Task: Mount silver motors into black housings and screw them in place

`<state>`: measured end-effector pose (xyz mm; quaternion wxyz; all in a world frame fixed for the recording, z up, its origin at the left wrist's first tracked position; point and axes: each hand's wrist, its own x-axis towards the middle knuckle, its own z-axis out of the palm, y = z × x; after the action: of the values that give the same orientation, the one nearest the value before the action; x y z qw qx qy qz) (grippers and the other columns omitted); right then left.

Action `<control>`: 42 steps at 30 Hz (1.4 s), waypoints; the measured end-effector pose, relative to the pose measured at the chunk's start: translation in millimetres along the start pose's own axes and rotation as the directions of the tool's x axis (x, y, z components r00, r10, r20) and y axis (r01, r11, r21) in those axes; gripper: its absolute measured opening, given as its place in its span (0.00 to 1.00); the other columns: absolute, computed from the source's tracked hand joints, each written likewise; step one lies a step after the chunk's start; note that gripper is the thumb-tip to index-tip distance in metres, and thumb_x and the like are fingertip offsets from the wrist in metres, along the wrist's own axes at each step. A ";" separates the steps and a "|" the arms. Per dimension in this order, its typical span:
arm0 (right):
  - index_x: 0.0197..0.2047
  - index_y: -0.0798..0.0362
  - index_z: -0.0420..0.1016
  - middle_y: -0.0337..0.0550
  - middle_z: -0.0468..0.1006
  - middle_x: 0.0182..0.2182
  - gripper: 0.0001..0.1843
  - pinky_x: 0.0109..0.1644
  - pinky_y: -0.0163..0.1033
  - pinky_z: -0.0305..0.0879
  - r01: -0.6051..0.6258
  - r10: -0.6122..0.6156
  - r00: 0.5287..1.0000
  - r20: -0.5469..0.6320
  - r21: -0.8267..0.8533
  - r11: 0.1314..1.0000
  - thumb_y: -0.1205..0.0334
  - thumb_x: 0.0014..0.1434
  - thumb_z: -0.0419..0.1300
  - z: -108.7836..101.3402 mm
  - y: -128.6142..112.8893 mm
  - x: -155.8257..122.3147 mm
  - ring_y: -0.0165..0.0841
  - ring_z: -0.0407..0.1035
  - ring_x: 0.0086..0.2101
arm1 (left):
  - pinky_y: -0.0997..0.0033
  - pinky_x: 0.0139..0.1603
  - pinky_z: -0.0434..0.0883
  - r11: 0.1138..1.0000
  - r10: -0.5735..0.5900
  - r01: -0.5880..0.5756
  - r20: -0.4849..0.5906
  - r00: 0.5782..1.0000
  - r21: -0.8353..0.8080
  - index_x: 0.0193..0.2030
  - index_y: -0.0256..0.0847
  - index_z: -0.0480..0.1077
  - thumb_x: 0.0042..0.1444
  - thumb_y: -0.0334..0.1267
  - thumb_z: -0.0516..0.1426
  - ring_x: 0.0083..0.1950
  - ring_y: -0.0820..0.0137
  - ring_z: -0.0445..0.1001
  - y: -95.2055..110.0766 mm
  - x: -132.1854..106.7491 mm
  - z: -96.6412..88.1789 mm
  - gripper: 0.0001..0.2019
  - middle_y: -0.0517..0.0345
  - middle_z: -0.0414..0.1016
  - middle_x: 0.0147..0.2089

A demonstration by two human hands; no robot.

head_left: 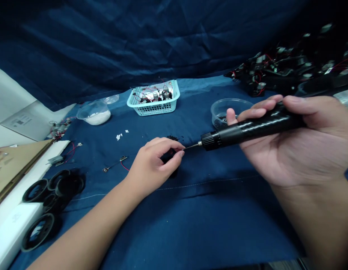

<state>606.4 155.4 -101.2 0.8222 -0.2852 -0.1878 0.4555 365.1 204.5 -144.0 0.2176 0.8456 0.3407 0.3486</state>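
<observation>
In my right hand (300, 142) lies a black electric screwdriver (255, 127), held nearly level with its thin bit (192, 145) pointing left. The bit's tip reaches the thumb and forefinger of my left hand (154, 161). Those fingers curl around a small dark part (168, 154), mostly hidden by the hand. A red wire (124, 165) runs from beneath my left hand toward a small metal piece (123, 158) on the blue cloth. Just beyond my left fingers is a scatter of tiny black pieces (172, 138), perhaps screws.
A light blue basket (155, 109) of wired motors stands at the back. Clear bowls flank it: one with white bits (97, 117), another with dark bits (231, 103). Black rings (38, 232) lie at left beside a white box (17, 228). Wired black assemblies (286, 71) are piled back right.
</observation>
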 end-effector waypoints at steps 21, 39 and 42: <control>0.31 0.56 0.73 0.34 0.76 0.29 0.04 0.59 0.57 0.80 0.001 -0.001 1.000 -0.004 -0.026 1.000 0.67 0.55 0.64 -1.9 0.7 0.8 0.27 0.75 0.31 | 0.71 0.44 0.74 0.993 -0.115 0.115 -0.037 0.993 -0.011 0.41 0.47 0.81 0.64 0.38 0.67 0.38 0.73 0.79 3.9 -0.9 -3.0 0.01 0.65 0.82 0.37; 0.32 0.57 0.72 0.34 0.75 0.28 0.07 0.56 0.54 0.81 0.013 -0.013 1.000 -0.011 -0.006 1.000 0.66 0.51 0.66 4.4 1.9 -2.8 0.26 0.75 0.30 | 0.70 0.43 0.79 0.953 -0.267 0.262 -0.010 0.964 -0.155 0.46 0.47 0.86 0.63 0.41 0.68 0.40 0.68 0.83 4.9 -0.4 -2.7 0.06 0.58 0.86 0.41; 0.32 0.57 0.73 0.34 0.75 0.28 0.06 0.57 0.55 0.81 0.019 -0.019 1.000 -0.003 -0.010 1.000 0.66 0.52 0.66 3.4 1.4 -1.9 0.27 0.74 0.30 | 0.72 0.37 0.78 0.923 -0.321 0.314 0.002 0.947 -0.225 0.46 0.47 0.87 0.63 0.43 0.69 0.39 0.68 0.83 6.0 0.1 -3.5 0.07 0.57 0.87 0.42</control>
<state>602.6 155.3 -99.6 0.8254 -0.2881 -0.1914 0.4462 365.1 201.0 -137.9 0.3585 0.7434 0.4357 0.3592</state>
